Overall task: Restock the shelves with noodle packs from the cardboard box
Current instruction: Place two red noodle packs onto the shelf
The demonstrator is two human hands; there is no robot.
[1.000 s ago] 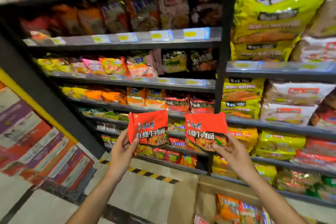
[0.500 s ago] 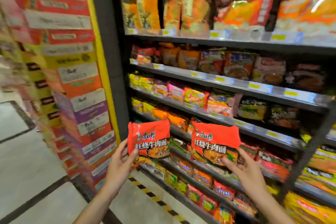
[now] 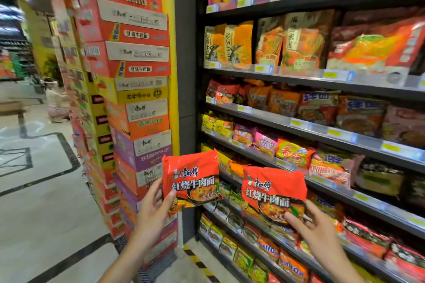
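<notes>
Two red beef-noodle packs held up in front of the dark shelving unit (image 3: 299,4), one per hand. Left hand (image 3: 151,211) curled round the lower left corner of the left noodle pack (image 3: 190,177), thumb across the printed front, fingers tucked behind (not visible). Right hand (image 3: 315,232) pinching the bottom edge of the right noodle pack (image 3: 273,193), thumb on the front near the bowl picture, remaining fingers behind the wrapper. Both packs upright, faces toward the camera, just apart from each other, level with the lower-middle shelves and not resting on any of them. Shelves packed with rows of other noodle bags (image 3: 292,151) behind yellow price tags (image 3: 331,74). To the left of the unit, a yellow pillar (image 3: 170,53) and a tall stack of noodle cartons (image 3: 135,89) in red, yellow, orange and purple. Pale tiled floor (image 3: 39,190) with dark inlay lines beyond.
</notes>
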